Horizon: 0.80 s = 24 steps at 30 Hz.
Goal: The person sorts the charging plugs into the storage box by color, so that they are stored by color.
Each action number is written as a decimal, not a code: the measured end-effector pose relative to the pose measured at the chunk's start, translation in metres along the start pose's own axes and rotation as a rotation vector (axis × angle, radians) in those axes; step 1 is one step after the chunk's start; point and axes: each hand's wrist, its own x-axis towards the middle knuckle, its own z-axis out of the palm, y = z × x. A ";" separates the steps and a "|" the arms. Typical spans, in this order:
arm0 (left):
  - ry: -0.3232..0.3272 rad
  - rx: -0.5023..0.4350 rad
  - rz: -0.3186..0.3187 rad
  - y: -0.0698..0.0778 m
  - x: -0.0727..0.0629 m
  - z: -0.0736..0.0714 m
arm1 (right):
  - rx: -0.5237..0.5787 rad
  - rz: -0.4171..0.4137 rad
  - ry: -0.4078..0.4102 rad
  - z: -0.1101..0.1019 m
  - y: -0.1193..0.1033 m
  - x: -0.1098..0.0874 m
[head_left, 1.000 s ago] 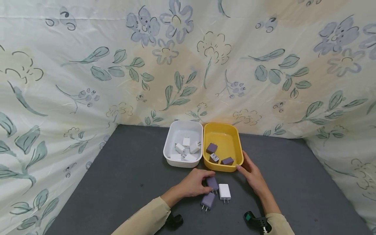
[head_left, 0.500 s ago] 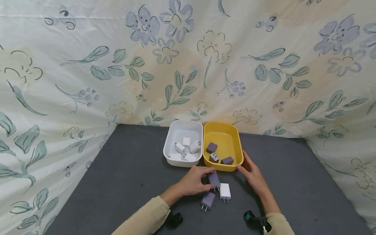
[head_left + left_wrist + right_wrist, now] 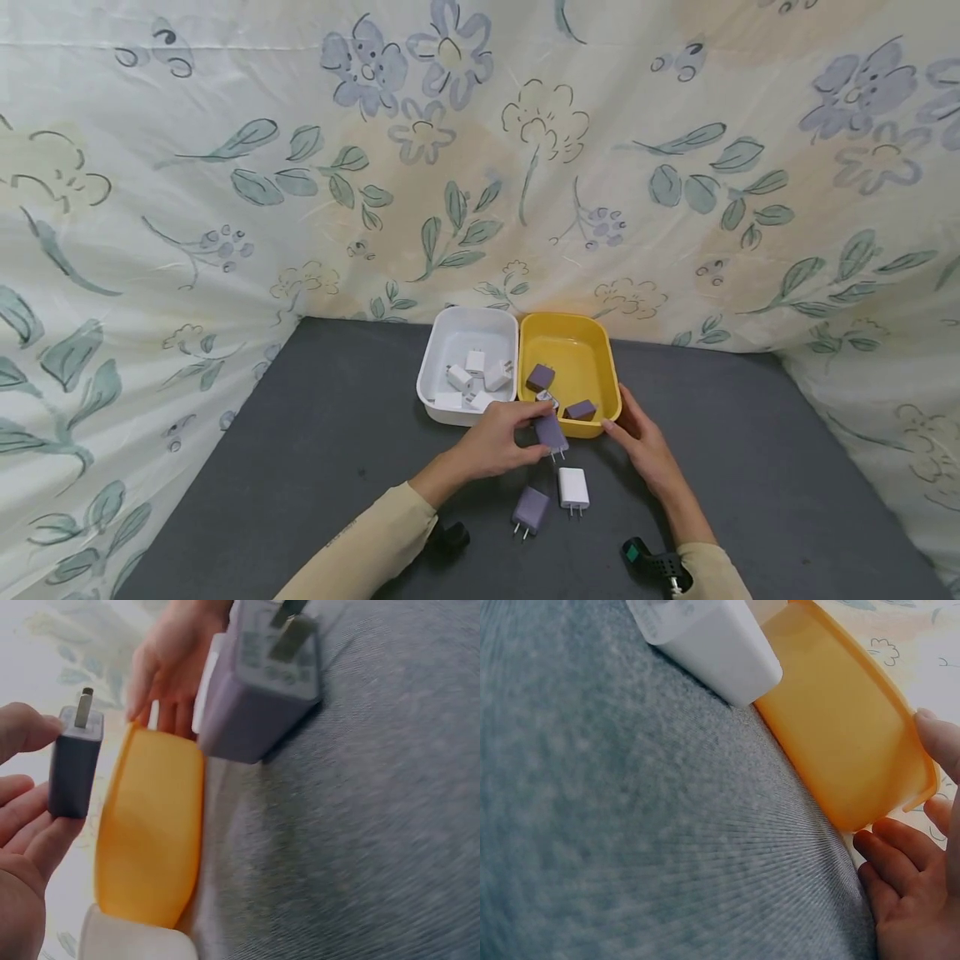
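My left hand pinches a purple charger plug between thumb and fingers, in front of the yellow bin. The plug's prongs point back toward me, and it is off the table; the left wrist view shows this held charger plug from the side. At the yellow bin's front right corner, my right hand holds the rim with the thumb in front and fingers along the side. Another purple charger plug and a white charger plug lie on the table below the hands.
Beside the yellow bin stands a white bin with several white charger plugs in it. A few purple plugs lie inside the yellow bin. Behind the dark table hangs a floral cloth.
My left hand has lifted the purple charger plug from beside the other two and carried it forward to the yellow bin's front edge. My right hand has stayed on the bin.
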 end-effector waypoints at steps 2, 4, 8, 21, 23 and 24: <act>0.006 -0.023 0.019 0.000 0.004 -0.002 | 0.003 -0.003 0.003 0.000 0.001 0.000; 0.011 -0.050 0.028 0.000 0.006 -0.004 | 0.002 -0.004 0.006 -0.001 0.001 0.000; 0.027 -0.115 0.004 -0.002 0.010 -0.006 | 0.004 -0.007 -0.001 0.000 0.001 0.000; 0.097 -0.096 -0.053 -0.017 0.029 -0.005 | -0.007 -0.010 0.006 0.001 0.002 -0.001; 0.129 -0.118 -0.060 -0.019 0.031 -0.005 | -0.014 -0.007 0.009 0.001 0.001 -0.001; 0.146 -0.122 -0.067 -0.020 0.033 -0.005 | -0.017 -0.003 0.010 0.001 0.000 -0.001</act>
